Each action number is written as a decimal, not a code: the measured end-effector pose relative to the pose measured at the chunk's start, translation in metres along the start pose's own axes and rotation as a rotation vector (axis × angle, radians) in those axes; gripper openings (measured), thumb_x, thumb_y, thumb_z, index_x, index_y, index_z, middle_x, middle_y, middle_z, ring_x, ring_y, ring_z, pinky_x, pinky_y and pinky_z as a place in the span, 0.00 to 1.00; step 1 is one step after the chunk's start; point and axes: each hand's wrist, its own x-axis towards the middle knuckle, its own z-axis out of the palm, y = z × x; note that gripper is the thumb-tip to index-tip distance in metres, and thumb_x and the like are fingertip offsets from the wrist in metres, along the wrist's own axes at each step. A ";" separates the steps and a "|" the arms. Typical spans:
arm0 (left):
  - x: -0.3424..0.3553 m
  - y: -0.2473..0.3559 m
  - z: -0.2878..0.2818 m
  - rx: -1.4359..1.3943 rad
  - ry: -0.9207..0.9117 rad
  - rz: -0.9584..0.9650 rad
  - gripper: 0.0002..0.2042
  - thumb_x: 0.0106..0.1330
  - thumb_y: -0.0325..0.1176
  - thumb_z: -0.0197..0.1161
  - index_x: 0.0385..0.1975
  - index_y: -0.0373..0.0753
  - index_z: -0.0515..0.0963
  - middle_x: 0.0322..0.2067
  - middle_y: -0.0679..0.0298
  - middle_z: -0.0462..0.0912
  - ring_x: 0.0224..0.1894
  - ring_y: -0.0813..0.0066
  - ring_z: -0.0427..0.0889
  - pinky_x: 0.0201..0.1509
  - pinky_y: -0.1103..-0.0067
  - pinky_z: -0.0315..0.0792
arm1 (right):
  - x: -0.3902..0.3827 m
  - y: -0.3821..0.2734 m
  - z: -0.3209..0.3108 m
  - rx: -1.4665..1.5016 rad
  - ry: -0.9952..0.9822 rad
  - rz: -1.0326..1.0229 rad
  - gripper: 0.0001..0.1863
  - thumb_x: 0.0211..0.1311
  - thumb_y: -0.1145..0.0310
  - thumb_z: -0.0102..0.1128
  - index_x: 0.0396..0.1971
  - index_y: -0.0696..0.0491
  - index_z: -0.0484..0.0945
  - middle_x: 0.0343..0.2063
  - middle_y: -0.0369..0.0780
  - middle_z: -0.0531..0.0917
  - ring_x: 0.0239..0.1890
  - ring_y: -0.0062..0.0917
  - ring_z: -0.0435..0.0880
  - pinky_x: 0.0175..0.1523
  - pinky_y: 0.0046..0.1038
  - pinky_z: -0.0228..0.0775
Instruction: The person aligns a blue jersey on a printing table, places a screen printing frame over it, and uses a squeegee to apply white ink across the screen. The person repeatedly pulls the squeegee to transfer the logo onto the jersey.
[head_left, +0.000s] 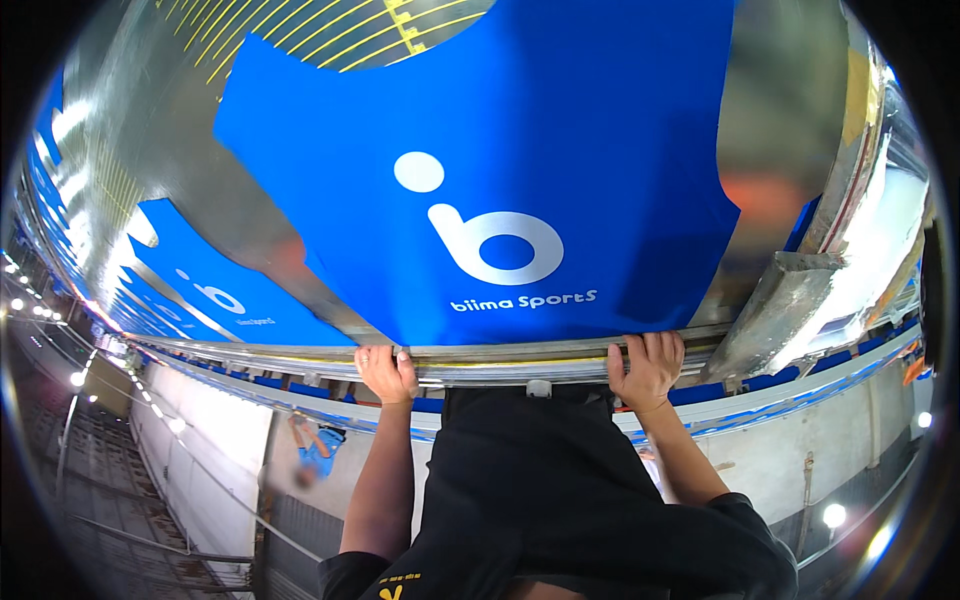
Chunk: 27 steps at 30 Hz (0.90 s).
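Smooth, matt blue cloth [630,170] with flat white print [546,243]; glossy grey tabletop [780,120]; shiny, metal-looking rail [480,375] along its near edge; rough, scuffed bar [772,315] at its near right corner

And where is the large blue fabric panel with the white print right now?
The panel fills the upper centre of the head view, lying flat on the table, its lower edge close to the left hand and right hand.
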 end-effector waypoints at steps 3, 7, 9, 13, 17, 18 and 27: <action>-0.001 -0.002 -0.002 0.024 -0.090 -0.041 0.16 0.68 0.45 0.55 0.31 0.37 0.79 0.33 0.50 0.81 0.41 0.44 0.75 0.56 0.53 0.67 | 0.000 0.002 0.001 0.012 0.020 0.001 0.13 0.59 0.59 0.67 0.34 0.54 0.86 0.40 0.43 0.84 0.45 0.43 0.81 0.59 0.47 0.69; -0.002 -0.004 -0.004 0.011 -0.118 -0.030 0.16 0.69 0.43 0.55 0.32 0.37 0.81 0.35 0.50 0.83 0.41 0.44 0.75 0.57 0.53 0.66 | -0.001 0.002 0.001 0.037 0.012 0.028 0.12 0.58 0.59 0.68 0.33 0.53 0.86 0.41 0.42 0.84 0.46 0.43 0.81 0.59 0.47 0.69; -0.002 -0.005 -0.004 0.015 -0.133 -0.028 0.15 0.69 0.43 0.55 0.31 0.37 0.81 0.34 0.50 0.83 0.41 0.44 0.74 0.56 0.53 0.66 | -0.002 0.002 0.000 0.057 -0.008 0.047 0.13 0.59 0.59 0.68 0.34 0.54 0.86 0.40 0.43 0.84 0.47 0.44 0.81 0.61 0.49 0.69; -0.003 -0.008 -0.004 0.063 -0.145 0.001 0.15 0.69 0.42 0.55 0.29 0.36 0.80 0.33 0.50 0.82 0.41 0.44 0.74 0.56 0.53 0.66 | -0.002 0.001 0.001 0.059 0.008 0.044 0.12 0.59 0.60 0.68 0.33 0.53 0.85 0.40 0.43 0.84 0.47 0.44 0.81 0.60 0.48 0.69; -0.004 -0.011 -0.002 0.054 -0.125 0.014 0.15 0.70 0.42 0.56 0.27 0.37 0.78 0.31 0.50 0.81 0.41 0.45 0.74 0.57 0.53 0.66 | 0.001 0.001 0.002 0.013 0.040 0.019 0.09 0.57 0.60 0.68 0.32 0.49 0.86 0.39 0.38 0.83 0.43 0.39 0.80 0.56 0.45 0.69; -0.004 -0.011 -0.001 0.062 -0.135 0.001 0.15 0.70 0.42 0.56 0.28 0.37 0.79 0.31 0.51 0.81 0.42 0.45 0.74 0.57 0.52 0.65 | 0.001 0.001 0.001 0.003 0.048 0.013 0.09 0.57 0.60 0.68 0.31 0.49 0.86 0.38 0.38 0.83 0.43 0.39 0.80 0.56 0.45 0.70; -0.001 -0.005 -0.002 -0.018 -0.064 -0.014 0.14 0.68 0.43 0.57 0.35 0.37 0.83 0.35 0.54 0.84 0.46 0.46 0.77 0.62 0.54 0.65 | 0.002 -0.006 -0.003 0.007 0.104 -0.031 0.10 0.60 0.62 0.66 0.36 0.51 0.88 0.36 0.40 0.83 0.43 0.41 0.81 0.57 0.44 0.70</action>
